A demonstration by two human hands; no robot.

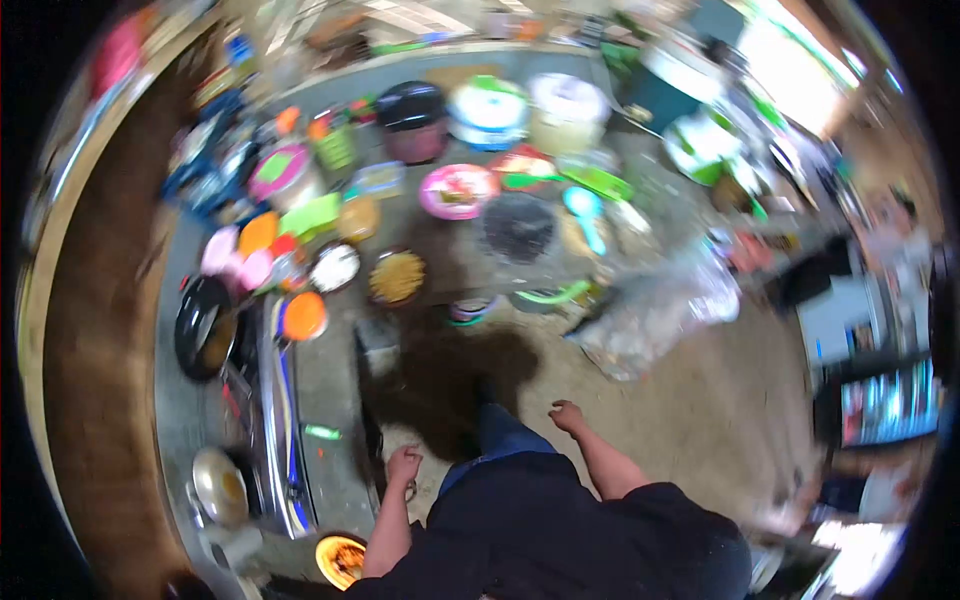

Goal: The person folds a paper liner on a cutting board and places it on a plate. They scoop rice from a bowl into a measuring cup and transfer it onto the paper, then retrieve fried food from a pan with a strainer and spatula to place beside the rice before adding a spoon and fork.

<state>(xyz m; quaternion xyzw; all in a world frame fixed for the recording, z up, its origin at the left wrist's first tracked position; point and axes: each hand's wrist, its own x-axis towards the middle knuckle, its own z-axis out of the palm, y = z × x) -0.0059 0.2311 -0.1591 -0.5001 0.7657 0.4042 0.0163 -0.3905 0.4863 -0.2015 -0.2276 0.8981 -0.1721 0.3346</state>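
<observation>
My left hand (404,467) hangs beside the grey side counter, near its edge, fingers loosely curled with nothing visible in them. Over the bare floor, my right hand (567,416) is held away from my body, half open and empty. A clear plastic bag (655,315) with pale contents lies beyond it. Near my left forearm sits an orange bowl (341,561) with dark food. On the counter ahead are a bowl of yellow-brown food (397,276), a bowl of white food (335,267) and an orange lid (304,317).
Farther along the counter stand a pink plate (459,191), a dark mortar-like bowl (519,228), a dark lidded pot (412,122) and white tubs. A stove (283,420) with a pan (220,486) is at left. People (885,495) appear at far right near a display case (888,402).
</observation>
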